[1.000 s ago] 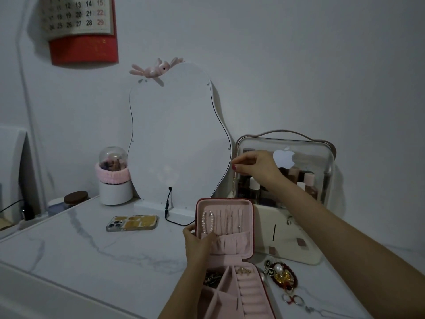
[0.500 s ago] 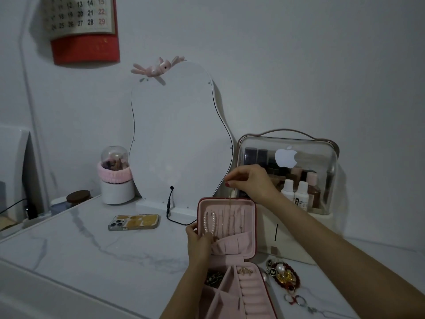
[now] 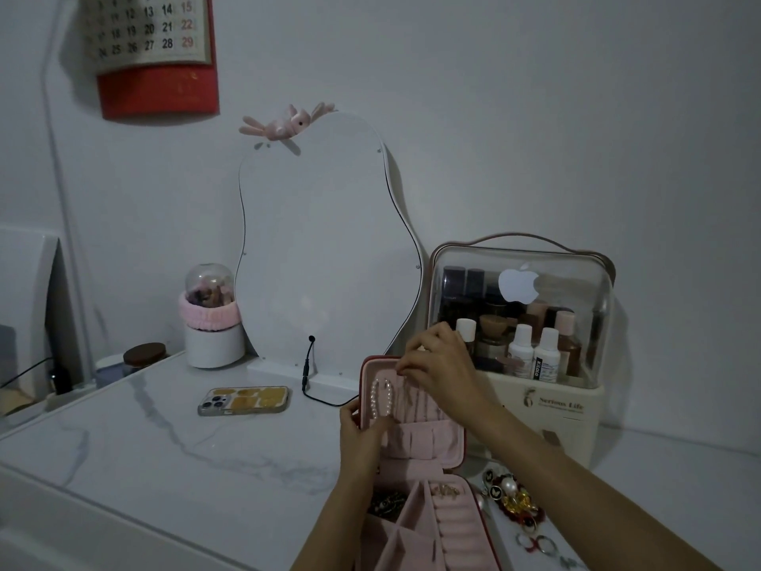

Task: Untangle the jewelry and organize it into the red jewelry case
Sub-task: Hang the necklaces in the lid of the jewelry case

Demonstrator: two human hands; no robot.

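1. On the marble-patterned counter (image 3: 173, 438), near its front edge, the red jewelry case (image 3: 412, 455) is seen standing open, its lid upright and its pink-lined base reaching toward the camera.
2. A pearl bracelet (image 3: 381, 398) is hung inside the lid, at its left side, above a gathered pink pocket (image 3: 420, 438).
3. The left edge of the lid is gripped by the left hand (image 3: 362, 434), the thumb curled round the rim and the fingers laid against the lining just below the pearls.
4. The right hand (image 3: 440, 372) is held at the top of the lid, its fingertips pinched together just right of the pearls; a thin chain appears to be held there, though it is too fine and dim to be told with certainty.
5. Small gold pieces (image 3: 447, 490) are seen in a back compartment of the base, and a dark tangle of jewelry (image 3: 385, 502) is seen in the left compartment.
6. A heap of loose jewelry (image 3: 510, 498), with a pearl and gold and red parts, is laid on the counter just right of the case; rings (image 3: 539, 544) are laid nearer the camera.
7. A clear-lidded cosmetics box (image 3: 523, 331) filled with bottles is placed behind the case, to the right.
8. A wavy mirror (image 3: 325, 249) topped with a pink toy is stood against the wall, and a phone (image 3: 243, 401) is laid flat before it.
9. A white pot with a pink band (image 3: 211, 323) is placed left of the mirror, and a calendar (image 3: 152, 47) is hung on the wall above.
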